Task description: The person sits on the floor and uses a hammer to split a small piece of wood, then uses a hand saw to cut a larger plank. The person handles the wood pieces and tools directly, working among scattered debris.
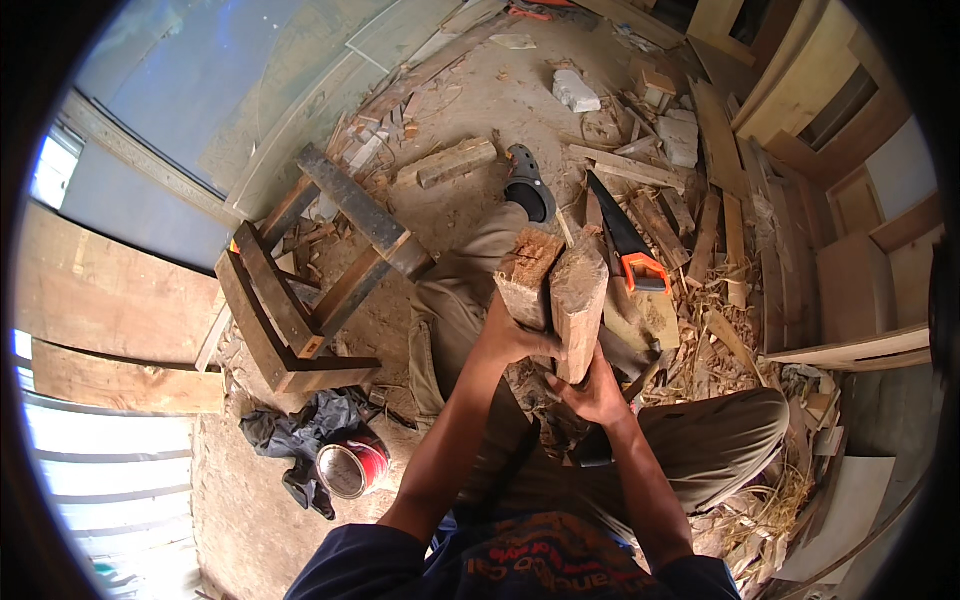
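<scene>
Two short, thick wooden blocks stand side by side in front of me, their rough ends toward me. My left hand (512, 338) is closed around the lower part of the left wooden block (527, 285), with its thumb reaching toward the other one. The fingers of my right hand (596, 388) grip the lower end of the right wooden block (578, 300), which tapers to a cut edge. Just right of the blocks lies a handsaw (640, 268) with a black blade and orange handle. Neither hand touches it.
A dark wooden frame (300, 340) stands to the left. Near it are a red can (352, 467) and a crumpled black bag (312, 425). Offcuts and shavings (705, 355) cover the floor at right. A white concrete chunk (575, 91) and a loose timber piece (455, 162) lie farther off.
</scene>
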The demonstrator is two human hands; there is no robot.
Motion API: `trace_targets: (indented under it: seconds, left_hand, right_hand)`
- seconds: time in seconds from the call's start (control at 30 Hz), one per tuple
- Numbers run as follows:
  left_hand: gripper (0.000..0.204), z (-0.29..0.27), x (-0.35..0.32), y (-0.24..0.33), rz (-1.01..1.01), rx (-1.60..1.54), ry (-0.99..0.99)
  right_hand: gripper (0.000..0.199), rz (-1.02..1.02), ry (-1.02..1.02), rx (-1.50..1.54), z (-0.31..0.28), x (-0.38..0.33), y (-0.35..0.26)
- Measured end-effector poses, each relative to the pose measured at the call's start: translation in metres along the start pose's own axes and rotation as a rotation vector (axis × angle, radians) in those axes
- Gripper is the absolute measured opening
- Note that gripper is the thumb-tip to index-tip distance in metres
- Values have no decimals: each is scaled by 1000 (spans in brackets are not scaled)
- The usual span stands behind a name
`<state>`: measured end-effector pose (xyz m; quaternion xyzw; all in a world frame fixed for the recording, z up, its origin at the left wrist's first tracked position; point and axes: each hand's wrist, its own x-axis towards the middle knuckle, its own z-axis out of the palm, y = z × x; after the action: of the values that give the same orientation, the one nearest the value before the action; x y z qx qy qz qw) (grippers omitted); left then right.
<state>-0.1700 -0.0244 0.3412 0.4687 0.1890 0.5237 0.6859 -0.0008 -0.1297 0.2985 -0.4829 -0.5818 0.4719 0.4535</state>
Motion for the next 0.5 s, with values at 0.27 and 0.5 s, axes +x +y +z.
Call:
trace_targets:
  seconds: [0.27,0.5]
  left_hand:
    - [116,3,-1,9,-42,30,-7]
    - [101,5,9,10,111,-25,19]
  right_hand:
    - [76,8,54,-104,6,8,0]
    - [76,87,131,-164,14,15,-7]
